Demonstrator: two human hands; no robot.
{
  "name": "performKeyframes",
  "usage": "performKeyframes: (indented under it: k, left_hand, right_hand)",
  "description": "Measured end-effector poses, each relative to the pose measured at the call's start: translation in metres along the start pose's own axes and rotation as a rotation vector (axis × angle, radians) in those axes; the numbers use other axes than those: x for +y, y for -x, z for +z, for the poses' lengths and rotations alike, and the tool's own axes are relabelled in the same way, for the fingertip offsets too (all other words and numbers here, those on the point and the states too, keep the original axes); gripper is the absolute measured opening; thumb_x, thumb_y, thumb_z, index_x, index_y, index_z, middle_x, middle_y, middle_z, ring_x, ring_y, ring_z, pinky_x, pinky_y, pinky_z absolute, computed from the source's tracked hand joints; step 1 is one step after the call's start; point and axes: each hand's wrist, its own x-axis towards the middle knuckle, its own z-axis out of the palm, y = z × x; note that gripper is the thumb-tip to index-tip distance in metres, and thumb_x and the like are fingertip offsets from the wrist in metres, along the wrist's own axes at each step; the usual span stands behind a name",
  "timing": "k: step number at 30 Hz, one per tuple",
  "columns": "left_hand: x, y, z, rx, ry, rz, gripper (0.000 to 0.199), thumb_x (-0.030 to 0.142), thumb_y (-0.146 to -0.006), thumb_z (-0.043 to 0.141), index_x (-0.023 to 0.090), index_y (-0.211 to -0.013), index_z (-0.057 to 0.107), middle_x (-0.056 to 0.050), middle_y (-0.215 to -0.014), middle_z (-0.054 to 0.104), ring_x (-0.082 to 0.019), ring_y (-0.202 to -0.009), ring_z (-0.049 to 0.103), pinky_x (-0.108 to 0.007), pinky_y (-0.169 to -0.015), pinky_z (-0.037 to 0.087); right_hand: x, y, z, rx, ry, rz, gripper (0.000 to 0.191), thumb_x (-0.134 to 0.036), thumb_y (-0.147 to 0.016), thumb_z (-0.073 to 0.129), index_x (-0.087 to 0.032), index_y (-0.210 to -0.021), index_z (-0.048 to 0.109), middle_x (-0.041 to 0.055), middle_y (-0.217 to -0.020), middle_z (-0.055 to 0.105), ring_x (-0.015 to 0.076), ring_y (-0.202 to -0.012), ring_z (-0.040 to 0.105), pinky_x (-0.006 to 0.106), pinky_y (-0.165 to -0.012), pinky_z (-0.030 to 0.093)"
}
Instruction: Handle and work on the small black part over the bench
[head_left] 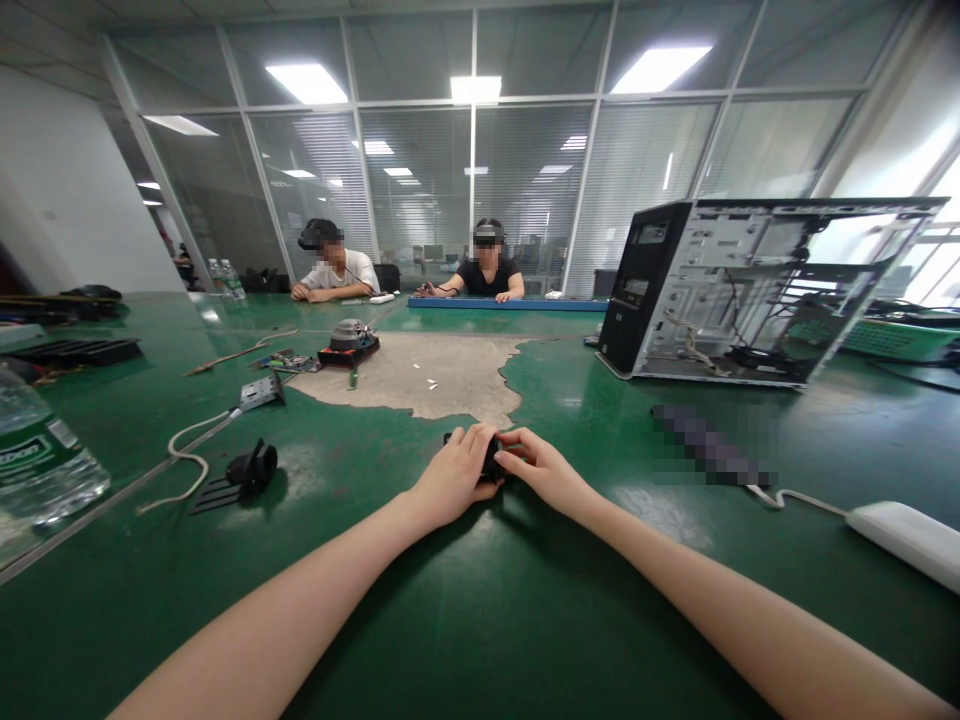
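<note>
**Both hands gripped one black part**

In the head view, two bare hands met around one small black part point(491, 458), at the near edge of the worn patch point(457, 370), in the middle of the counter point(420, 620). The left hand point(459, 468) had its fingers clamped over it; the right hand point(546, 470) pinched its right side between thumb and fingers. Mostly covered, it showed a little at each side; I could not tell its long axis or which way it pointed.

One slatted black piece point(251, 468) and one metal bracket point(261, 392) lay to the left, one large bottle point(45, 455) beyond them. One open computer case point(645, 290) stood upright at the right. The counter was glossy green, its patch bare and tan. Two people point(337, 275) sat across it, before a glass partition point(412, 160) with blinds.
</note>
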Motion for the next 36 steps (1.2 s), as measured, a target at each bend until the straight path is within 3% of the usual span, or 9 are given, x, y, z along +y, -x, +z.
performKeyframes:
  k: [5, 10, 14, 20, 24, 27, 33, 36]
  left_hand:
    - [-0.002, 0.0, 0.002, 0.001, 0.013, -0.018, 0.061, 0.017, -0.065, 0.059, 0.02, -0.117, 0.027, -0.007, -0.116, 0.041, -0.024, -0.099, 0.041, -0.041, -0.084, 0.038]
    - [-0.003, 0.0, 0.003, 0.011, 0.019, -0.014, 0.058, 0.02, -0.067, 0.059, 0.019, -0.116, 0.028, -0.008, -0.114, 0.042, -0.024, -0.098, 0.041, -0.041, -0.083, 0.038]
    - [-0.002, 0.0, 0.003, 0.014, 0.02, -0.008, 0.058, 0.02, -0.067, 0.06, 0.02, -0.116, 0.029, -0.008, -0.114, 0.042, -0.024, -0.097, 0.042, -0.041, -0.083, 0.038]
    - [-0.001, 0.0, 0.002, 0.001, 0.017, -0.018, 0.06, 0.018, -0.064, 0.061, 0.018, -0.116, 0.029, -0.008, -0.114, 0.042, -0.023, -0.097, 0.041, -0.039, -0.085, 0.038]
    - [-0.001, -0.001, 0.001, 0.014, 0.02, -0.013, 0.058, 0.021, -0.067, 0.06, 0.019, -0.116, 0.029, -0.008, -0.113, 0.042, -0.024, -0.098, 0.042, -0.039, -0.084, 0.038]
    - [-0.001, -0.001, 0.001, 0.012, 0.024, -0.019, 0.057, 0.021, -0.067, 0.06, 0.019, -0.115, 0.03, -0.008, -0.112, 0.043, -0.024, -0.097, 0.042, -0.039, -0.083, 0.039]
    - [-0.002, -0.001, 0.002, 0.009, 0.028, -0.02, 0.057, 0.02, -0.067, 0.059, 0.019, -0.115, 0.029, -0.008, -0.112, 0.043, -0.024, -0.097, 0.042, -0.04, -0.083, 0.038]
    - [-0.002, -0.001, 0.003, 0.007, 0.027, -0.021, 0.057, 0.02, -0.067, 0.059, 0.019, -0.116, 0.029, -0.008, -0.113, 0.043, -0.024, -0.098, 0.042, -0.04, -0.084, 0.038]
  right_hand:
    - [-0.006, 0.006, 0.0, -0.005, 0.035, -0.096, 0.023, -0.027, -0.071, 0.059, -0.02, -0.089, 0.047, 0.0011, -0.094, 0.052, 0.0151, -0.091, 0.054, 0.03, -0.076, 0.048]
    - [0.002, 0.003, 0.002, 0.005, -0.003, -0.065, 0.019, -0.029, -0.076, 0.053, -0.02, -0.091, 0.046, 0.0008, -0.088, 0.053, 0.0133, -0.08, 0.057, 0.03, -0.073, 0.048]
    - [0.007, -0.001, 0.0, 0.049, 0.02, -0.025, 0.027, -0.029, -0.074, 0.055, -0.02, -0.097, 0.046, 0.0039, -0.094, 0.054, 0.0154, -0.085, 0.056, 0.032, -0.075, 0.048]
    - [-0.001, 0.005, -0.003, -0.05, -0.056, -0.073, 0.026, -0.025, -0.069, 0.061, -0.02, -0.091, 0.047, 0.0018, -0.095, 0.051, 0.0164, -0.092, 0.055, 0.03, -0.077, 0.047]
    - [-0.001, 0.003, -0.001, 0.002, -0.084, -0.027, 0.018, -0.029, -0.074, 0.055, -0.02, -0.087, 0.046, -0.0001, -0.084, 0.053, 0.0136, -0.079, 0.058, 0.03, -0.072, 0.048]
    - [0.004, -0.001, -0.001, 0.049, -0.067, -0.034, 0.022, -0.028, -0.072, 0.057, -0.019, -0.089, 0.046, 0.0018, -0.09, 0.053, 0.0142, -0.082, 0.057, 0.03, -0.073, 0.048]
    - [0.002, 0.003, -0.005, -0.052, -0.06, -0.046, 0.026, -0.026, -0.069, 0.061, -0.019, -0.09, 0.047, 0.0022, -0.094, 0.052, 0.0158, -0.09, 0.055, 0.03, -0.075, 0.047]
    - [-0.001, 0.005, -0.004, -0.041, -0.063, -0.066, 0.025, -0.026, -0.07, 0.06, -0.021, -0.091, 0.046, 0.0008, -0.092, 0.052, 0.0151, -0.09, 0.055, 0.029, -0.075, 0.047]
